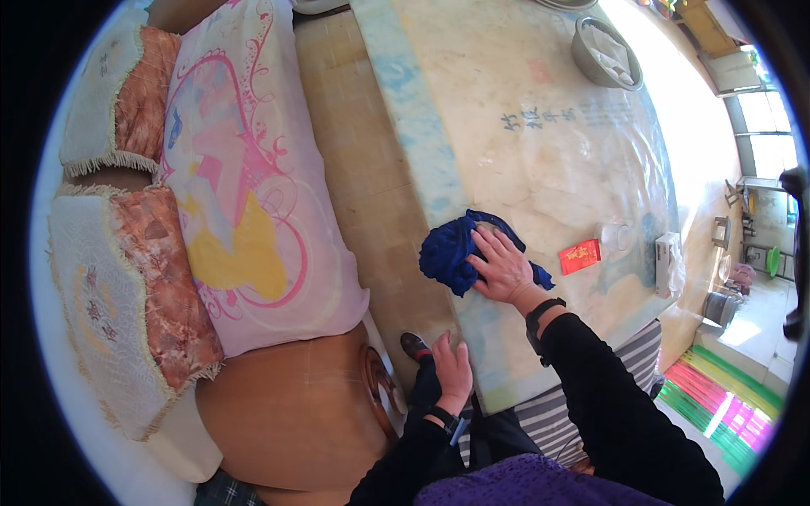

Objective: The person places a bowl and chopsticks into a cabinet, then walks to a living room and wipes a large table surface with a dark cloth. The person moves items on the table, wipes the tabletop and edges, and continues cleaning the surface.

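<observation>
A crumpled blue cloth lies on the covered table, bunched at the edge on the sofa side. My right hand presses flat onto it, fingers spread over the folds. My left hand hangs beside the table's near corner, above the floor, with no object visible in it; its fingers are slightly bent and partly apart. Right of the cloth are a red packet and a clear glass cup.
A tissue box stands near the table's right edge. A metal basin holding white items is at the far end. Along the left runs a brown sofa with a pink printed cover and fringed cushions.
</observation>
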`<state>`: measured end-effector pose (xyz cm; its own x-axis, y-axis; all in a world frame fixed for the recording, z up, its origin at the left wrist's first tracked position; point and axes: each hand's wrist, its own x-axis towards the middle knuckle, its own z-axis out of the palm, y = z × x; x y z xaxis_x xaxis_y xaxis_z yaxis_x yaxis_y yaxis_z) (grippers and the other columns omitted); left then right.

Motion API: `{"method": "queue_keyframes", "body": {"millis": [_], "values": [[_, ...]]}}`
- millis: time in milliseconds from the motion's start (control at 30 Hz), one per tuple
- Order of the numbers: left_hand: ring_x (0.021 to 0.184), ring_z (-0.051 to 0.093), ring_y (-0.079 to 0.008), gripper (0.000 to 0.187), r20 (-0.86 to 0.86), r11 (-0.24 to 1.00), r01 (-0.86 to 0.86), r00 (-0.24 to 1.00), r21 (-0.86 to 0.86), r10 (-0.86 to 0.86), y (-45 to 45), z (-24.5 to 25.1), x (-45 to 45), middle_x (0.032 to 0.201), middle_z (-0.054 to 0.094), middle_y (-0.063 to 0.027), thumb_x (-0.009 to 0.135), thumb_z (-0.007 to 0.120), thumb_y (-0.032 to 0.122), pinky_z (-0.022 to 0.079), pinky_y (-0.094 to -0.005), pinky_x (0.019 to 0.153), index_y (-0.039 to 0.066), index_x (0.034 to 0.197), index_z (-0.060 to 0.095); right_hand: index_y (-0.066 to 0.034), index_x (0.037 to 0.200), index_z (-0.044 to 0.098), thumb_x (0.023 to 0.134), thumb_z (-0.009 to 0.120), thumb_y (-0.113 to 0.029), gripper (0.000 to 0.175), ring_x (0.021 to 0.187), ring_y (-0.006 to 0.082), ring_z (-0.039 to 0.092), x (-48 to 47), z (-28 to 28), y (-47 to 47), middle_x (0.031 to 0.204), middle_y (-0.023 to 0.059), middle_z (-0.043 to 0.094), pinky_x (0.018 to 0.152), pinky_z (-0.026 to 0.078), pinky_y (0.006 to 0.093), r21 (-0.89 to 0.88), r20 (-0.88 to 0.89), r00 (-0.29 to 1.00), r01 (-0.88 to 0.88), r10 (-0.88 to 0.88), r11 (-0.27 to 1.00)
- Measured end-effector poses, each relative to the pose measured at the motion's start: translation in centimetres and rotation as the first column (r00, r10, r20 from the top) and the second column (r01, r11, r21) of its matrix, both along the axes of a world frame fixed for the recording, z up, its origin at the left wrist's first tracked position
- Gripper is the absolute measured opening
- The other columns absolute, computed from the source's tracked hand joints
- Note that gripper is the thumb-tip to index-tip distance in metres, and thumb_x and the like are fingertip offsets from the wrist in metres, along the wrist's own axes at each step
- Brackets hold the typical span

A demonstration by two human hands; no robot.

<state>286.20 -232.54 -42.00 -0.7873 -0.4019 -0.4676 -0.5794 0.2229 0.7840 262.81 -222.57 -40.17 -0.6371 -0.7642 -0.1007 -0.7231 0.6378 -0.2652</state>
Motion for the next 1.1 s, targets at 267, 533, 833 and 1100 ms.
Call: {"method": "queue_keyframes", "body": {"millis": [267,533,833,1100], "values": [[0.115,0.052,-0.0359,0.038,0.033,0.986,-0.157,0.987,-0.063,0.159,-6.9,-2.6,-5.6,0.122,0.053,-0.0217,0.097,0.051,0.018,0.039,-0.0412,0.103,-0.005,0.128,0.05,-0.0174,0.114,0.064,0.075,0.072,-0.037,0.045,0.141,0.0293,0.037,-0.1,0.6,0.4,0.149,0.0141,0.044,0.117,0.028,0.0443,-0.02,0.067,0.998,0.017,-0.016,1.0],[0.112,0.054,-0.0298,0.038,-0.086,0.991,-0.128,0.989,-0.049,0.123,-13.0,-2.8,-13.5,0.124,0.055,-0.0188,0.1,0.049,0.018,0.043,-0.0385,0.098,-0.004,0.131,0.048,-0.0162,0.114,0.057,0.08,0.067,-0.04,0.043,0.141,0.0298,0.036,-0.1,-0.2,1.0,0.151,0.0137,0.04,0.118,0.026,0.0459,-0.087,0.079,0.997,0.009,-0.002,0.996],[0.114,0.052,-0.0304,0.044,-0.129,0.993,0.016,0.991,-0.119,-0.031,-13.6,-1.0,-23.0,0.123,0.052,-0.0213,0.1,0.049,0.021,0.039,-0.0401,0.103,-0.006,0.134,0.043,-0.0133,0.111,0.054,0.081,0.068,-0.04,0.042,0.142,0.0318,0.034,-0.2,-0.9,1.5,0.153,0.0164,0.037,0.118,0.026,0.0463,-0.195,0.118,0.993,0.007,0.017,0.981],[0.137,0.029,-0.0433,0.071,-0.134,0.756,0.181,0.932,-0.629,-0.336,-14.0,-0.8,-34.5,0.15,0.023,-0.029,0.096,0.058,0.03,0.026,-0.0522,0.113,-0.003,0.149,0.025,-0.0108,0.111,0.057,0.08,0.066,-0.035,0.04,0.14,0.0349,0.036,-0.1,-1.8,1.9,0.147,0.0183,0.042,0.118,0.026,0.0464,-0.372,0.101,0.995,0.055,-0.018,0.927]]}}
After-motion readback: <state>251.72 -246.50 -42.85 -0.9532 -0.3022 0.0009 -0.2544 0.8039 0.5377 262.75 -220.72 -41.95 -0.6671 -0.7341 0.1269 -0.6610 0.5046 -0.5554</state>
